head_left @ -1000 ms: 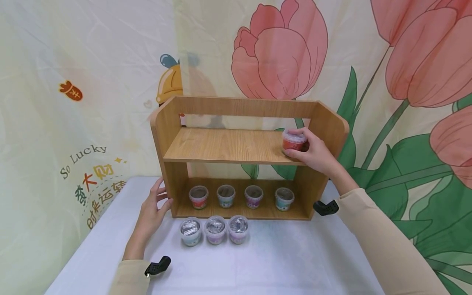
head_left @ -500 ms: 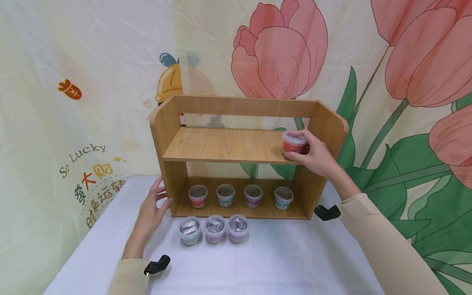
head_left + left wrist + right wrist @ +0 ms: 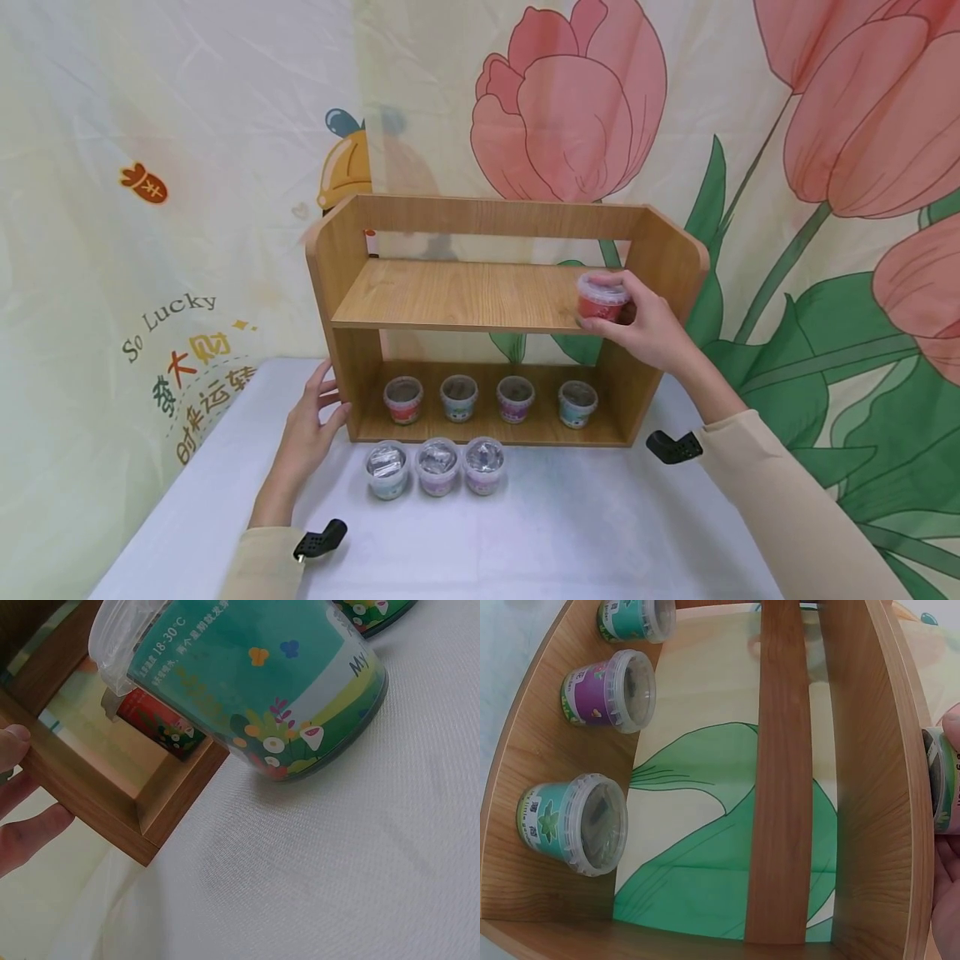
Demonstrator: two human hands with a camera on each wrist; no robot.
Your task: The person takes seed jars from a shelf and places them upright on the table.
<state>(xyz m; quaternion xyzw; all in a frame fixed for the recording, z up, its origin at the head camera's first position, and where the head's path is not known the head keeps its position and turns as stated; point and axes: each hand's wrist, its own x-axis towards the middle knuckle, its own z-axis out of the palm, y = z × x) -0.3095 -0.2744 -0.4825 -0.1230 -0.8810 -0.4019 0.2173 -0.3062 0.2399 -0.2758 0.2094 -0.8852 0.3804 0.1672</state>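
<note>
My right hand [image 3: 647, 327] grips a small lidded plastic cup with a red label [image 3: 600, 300] between thumb and fingers. The cup is at the right front of the upper board of a wooden two-tier shelf [image 3: 457, 298]. In the right wrist view, only part of this cup [image 3: 943, 780] shows beyond the board's edge. My left hand [image 3: 303, 429] rests with its fingers and thumb against the shelf's left side. In the left wrist view, those fingertips [image 3: 37, 825] touch the wooden side panel [image 3: 97, 814].
Several lidded cups stand in a row on the lower tier, including a red one [image 3: 403, 402] and a purple one [image 3: 516, 400]. Three foil-topped cups [image 3: 437, 467] stand on the white tablecloth [image 3: 540, 533] before the shelf. A tulip-printed curtain [image 3: 420, 75] hangs behind.
My right hand and the red cup have shifted slightly toward the front edge and a little right on the upper board. My left hand has stayed in place.
</note>
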